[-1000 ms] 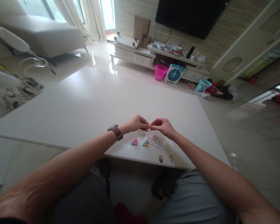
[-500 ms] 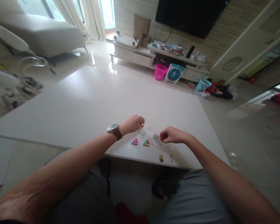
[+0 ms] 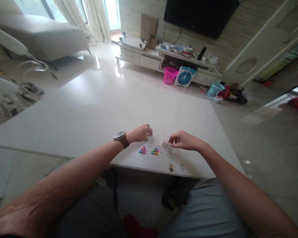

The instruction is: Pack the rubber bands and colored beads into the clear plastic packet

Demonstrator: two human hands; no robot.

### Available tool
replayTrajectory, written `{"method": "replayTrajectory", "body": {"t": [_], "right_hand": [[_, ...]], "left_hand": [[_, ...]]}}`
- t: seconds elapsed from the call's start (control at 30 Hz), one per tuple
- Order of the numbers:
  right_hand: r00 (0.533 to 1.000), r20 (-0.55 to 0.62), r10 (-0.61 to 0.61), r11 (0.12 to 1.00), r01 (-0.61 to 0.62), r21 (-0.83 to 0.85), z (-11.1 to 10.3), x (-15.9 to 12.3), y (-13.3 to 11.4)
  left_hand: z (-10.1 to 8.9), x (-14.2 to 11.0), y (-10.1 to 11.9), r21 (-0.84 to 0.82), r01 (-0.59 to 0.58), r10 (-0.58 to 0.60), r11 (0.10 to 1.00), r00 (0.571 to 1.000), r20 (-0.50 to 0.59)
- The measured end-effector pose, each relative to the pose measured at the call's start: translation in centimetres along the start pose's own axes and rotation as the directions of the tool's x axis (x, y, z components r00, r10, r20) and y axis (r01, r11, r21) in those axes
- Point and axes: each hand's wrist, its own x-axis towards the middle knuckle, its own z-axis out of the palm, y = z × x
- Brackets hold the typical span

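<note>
My left hand (image 3: 141, 133), with a watch on its wrist, reaches down to several small metal rings (image 3: 150, 144) on the white table (image 3: 109, 102). Its fingertips close on a ring at the back of that cluster, partly hidden by the fingers. One more ring (image 3: 158, 136) lies apart. My right hand (image 3: 183, 140) hovers with fingers apart over a clear plastic box (image 3: 167, 153). Inside are small reddish-white items (image 3: 165, 142), too small to name, and a ring (image 3: 170, 152). A red ring (image 3: 158, 147) lies at the box's left.
Two triangular groups of coloured beads, one pink-orange (image 3: 142, 150) and one green-yellow (image 3: 155, 151), lie before the rings. Near the table's front edge are a yellow-blue cartoon charm (image 3: 171, 167) and a small silvery piece (image 3: 182, 168).
My left hand has lowered onto the rings. My right hand has shifted slightly left and its fingers have spread; a ring now shows in the box below it.
</note>
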Motion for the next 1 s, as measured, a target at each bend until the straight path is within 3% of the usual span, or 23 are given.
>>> {"method": "replayTrajectory", "body": {"t": [0.57,1.0], "right_hand": [[0.997,-0.058,-0.059,0.998,0.058,-0.015,1.9,1.8,0.7],[0.997,-0.057,-0.056,0.998,0.055,-0.016,1.7,1.9,0.8]], "left_hand": [[0.2,0.2,-0.1,0.075,0.025,-0.022,0.997,0.999,-0.041],[-0.8,0.0,0.1,-0.038,0.071,-0.073,0.997,0.996,-0.058]]}}
